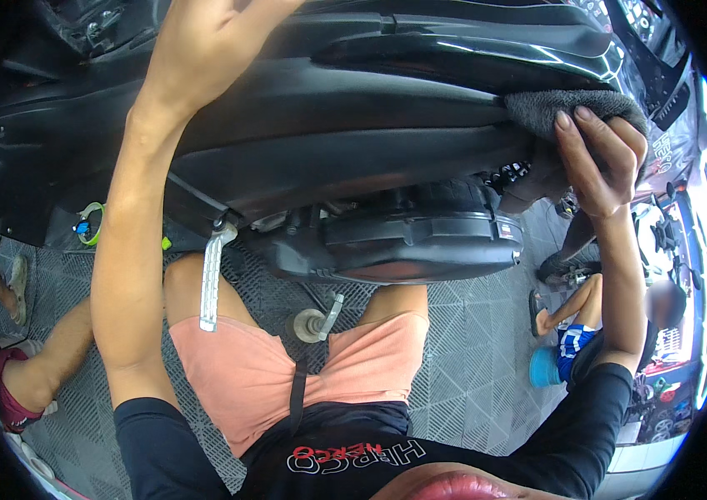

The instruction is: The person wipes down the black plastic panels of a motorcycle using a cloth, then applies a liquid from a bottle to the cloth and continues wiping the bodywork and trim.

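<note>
My right hand (606, 159) holds a dark grey microfibre cloth (572, 109) against the rear end of a scooter's black side panel (353, 106). Part of the cloth hangs below the fingers. At the top edge of the view my left hand (212, 44) reaches up over the scooter. Its fingers are cut off by the edge, so what it touches is hidden. Beneath the panel is the black engine and transmission cover (416, 244). A metal passenger footpeg (211, 281) sticks out towards me, in front of my leg.
A person in blue shorts (575, 344) sits at the right by a light blue bucket (544, 367). Another person's leg (47, 362) is close on the left. A yellow-green ring-shaped item (96, 224) lies near the scooter's lower edge. Grey grid tiles (472, 375) cover the floor.
</note>
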Demonstrator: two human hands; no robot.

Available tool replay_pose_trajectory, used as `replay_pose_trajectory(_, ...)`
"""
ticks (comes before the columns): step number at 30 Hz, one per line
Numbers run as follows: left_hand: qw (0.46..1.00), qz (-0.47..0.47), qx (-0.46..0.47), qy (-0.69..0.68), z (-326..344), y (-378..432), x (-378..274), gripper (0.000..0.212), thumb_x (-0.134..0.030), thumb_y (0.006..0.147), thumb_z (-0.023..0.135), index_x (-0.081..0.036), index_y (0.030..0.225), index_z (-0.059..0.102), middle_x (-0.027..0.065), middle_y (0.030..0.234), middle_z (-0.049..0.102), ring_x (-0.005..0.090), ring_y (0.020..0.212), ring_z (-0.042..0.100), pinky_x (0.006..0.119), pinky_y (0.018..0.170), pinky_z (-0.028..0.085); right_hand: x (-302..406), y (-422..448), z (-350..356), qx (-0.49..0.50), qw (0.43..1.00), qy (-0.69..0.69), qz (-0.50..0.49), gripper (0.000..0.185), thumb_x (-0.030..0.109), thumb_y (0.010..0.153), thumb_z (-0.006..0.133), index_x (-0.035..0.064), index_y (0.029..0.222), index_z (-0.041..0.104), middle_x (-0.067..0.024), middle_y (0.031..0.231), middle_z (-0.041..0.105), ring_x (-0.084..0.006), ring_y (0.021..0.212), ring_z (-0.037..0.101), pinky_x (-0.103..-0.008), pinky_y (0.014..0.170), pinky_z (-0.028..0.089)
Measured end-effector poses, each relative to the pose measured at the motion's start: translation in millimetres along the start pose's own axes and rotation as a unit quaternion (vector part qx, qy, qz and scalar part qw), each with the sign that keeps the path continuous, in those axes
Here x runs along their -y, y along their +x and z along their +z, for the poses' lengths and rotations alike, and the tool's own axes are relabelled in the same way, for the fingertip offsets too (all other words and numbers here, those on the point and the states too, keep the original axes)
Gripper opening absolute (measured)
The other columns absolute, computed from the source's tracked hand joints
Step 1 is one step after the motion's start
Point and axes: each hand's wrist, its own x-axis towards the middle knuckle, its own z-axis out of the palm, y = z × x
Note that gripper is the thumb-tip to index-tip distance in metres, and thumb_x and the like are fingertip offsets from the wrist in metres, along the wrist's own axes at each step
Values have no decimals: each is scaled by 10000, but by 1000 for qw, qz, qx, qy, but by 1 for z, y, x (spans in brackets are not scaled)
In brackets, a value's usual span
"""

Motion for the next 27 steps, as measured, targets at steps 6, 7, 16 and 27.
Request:
replay_pose_trajectory(6,1000,9,-9,-28,11,4,-23,574,-114,973,614,21,1466,354,-6,729,562,33,668,517,197,649,388,30,18,16,-11,998,-2,58,459,28,589,806,90,1044,807,-51,1034,658,-192,767,547,-277,625,480)
replay_pose_trajectory(7,1000,-6,6,-21,11,4,-28,573,-114,973,614,21,1465,355,-11,718,551,30,655,503,196,635,378,34,24,19,-17,998,-5,58,470,23,580,805,98,1044,809,-47,1031,657,-188,767,546,-278,622,479)
replay_pose_trajectory(16,999,26,-22,1,7,6,9,527,-136,988,589,3,1451,380,22,765,596,74,695,589,220,674,457,59,126,56,40,985,161,50,525,114,643,712,90,1166,748,-59,966,615,-215,748,554,-315,668,478)
replay_pose_trajectory(27,999,-5,-46,6,12,11,-1,487,-149,998,562,14,1426,397,48,804,627,111,761,641,255,786,506,-24,-12,-5,-20,1000,-10,12,519,125,640,828,166,1156,792,-33,1049,620,-191,854,559,-294,743,480)
